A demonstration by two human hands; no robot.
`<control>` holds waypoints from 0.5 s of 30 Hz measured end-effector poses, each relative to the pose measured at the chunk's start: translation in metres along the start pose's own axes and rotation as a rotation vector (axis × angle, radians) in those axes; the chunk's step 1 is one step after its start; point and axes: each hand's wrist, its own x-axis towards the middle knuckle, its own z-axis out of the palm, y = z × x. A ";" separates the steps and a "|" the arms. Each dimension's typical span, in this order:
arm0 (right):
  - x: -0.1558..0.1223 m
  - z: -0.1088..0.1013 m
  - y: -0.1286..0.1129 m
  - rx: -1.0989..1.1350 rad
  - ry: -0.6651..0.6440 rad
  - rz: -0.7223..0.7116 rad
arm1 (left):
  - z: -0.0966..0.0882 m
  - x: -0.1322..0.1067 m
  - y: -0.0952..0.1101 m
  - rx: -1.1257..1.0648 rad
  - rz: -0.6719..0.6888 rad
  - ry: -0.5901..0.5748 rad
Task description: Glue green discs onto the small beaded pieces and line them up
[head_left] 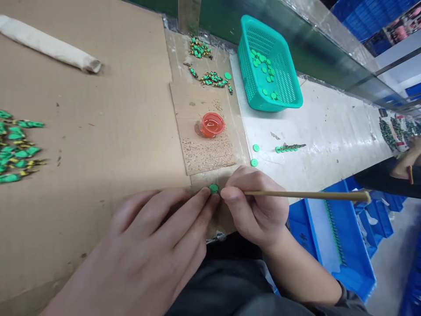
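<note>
Between the fingertips of my left hand is a small green disc, pinched close to the table's front edge. My right hand grips a thin wooden stick like a pen. Its long end points right, while the tip by the disc is hidden behind my fingers. Just beyond both hands, a small red cup of clear liquid stands on a speckled cardboard piece. Two loose green discs lie to the right of the cardboard.
A teal basket holding several green discs stands at the back. Small green, yellow and black pieces lie in piles and at far left. A row of discs, a white roll, blue bins and another person's arm are also visible.
</note>
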 end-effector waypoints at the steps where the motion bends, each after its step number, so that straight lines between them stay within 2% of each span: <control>1: 0.000 0.000 0.000 -0.006 -0.009 0.006 | 0.000 0.000 0.000 0.001 0.002 -0.003; 15: 0.000 -0.001 -0.001 -0.024 -0.042 0.014 | 0.003 -0.007 -0.002 0.028 0.004 -0.032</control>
